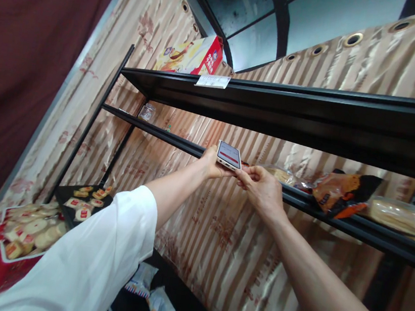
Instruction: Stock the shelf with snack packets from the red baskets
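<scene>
A light-cased smartphone [229,155] with its screen lit is held up in front of the middle shelf. My left hand [213,166] is closed around its left side and underside. At the phone's lower right corner, the thumb and fingers of my right hand [261,184] are pinched together, touching or very near the edge. Whether those fingers hold the phone or something small beside it, I cannot tell. Text on the screen is too small to read, apart from a red bar across it.
A black shelf rack [315,95] stands ahead, with a red and yellow box [190,56] on top. An orange and black snack bag [344,191] and packaged bread [404,217] lie on the middle shelf [178,144]. Lower left is a red box [4,271] of wrapped snacks.
</scene>
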`<state>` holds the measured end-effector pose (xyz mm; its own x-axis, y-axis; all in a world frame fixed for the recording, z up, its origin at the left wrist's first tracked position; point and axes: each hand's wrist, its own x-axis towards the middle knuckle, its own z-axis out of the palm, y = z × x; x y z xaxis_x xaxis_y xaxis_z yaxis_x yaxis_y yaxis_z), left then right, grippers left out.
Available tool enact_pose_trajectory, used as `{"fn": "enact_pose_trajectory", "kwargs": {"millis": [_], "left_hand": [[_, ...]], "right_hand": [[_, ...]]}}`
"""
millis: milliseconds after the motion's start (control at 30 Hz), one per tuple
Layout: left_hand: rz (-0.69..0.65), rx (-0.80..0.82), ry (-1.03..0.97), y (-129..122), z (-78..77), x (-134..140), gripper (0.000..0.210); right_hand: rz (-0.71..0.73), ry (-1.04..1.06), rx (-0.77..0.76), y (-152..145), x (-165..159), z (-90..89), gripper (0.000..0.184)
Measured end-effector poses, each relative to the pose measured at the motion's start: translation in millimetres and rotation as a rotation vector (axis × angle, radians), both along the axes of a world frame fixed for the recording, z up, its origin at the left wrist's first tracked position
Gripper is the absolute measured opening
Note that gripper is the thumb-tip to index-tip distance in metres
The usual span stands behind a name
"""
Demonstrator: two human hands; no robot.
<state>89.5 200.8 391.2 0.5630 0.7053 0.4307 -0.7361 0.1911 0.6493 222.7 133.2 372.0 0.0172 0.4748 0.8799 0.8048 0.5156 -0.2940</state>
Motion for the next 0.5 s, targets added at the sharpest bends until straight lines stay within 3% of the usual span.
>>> {"fn": "enact_pose_trajectory", "kwargs": {"millis": [233, 500], "left_hand": [[0.028, 0.034, 0.033, -4, 4.8, -4, 0.042], [0.011, -0.078, 0.084, -2, 17.6, -6, 0.054]], "right_hand": [[-0.015, 0.027, 0.007, 0, -3, 1.6, 0.026], [0.064, 0.12, -0.054, 0, -9, 15.0, 0.029]]}}
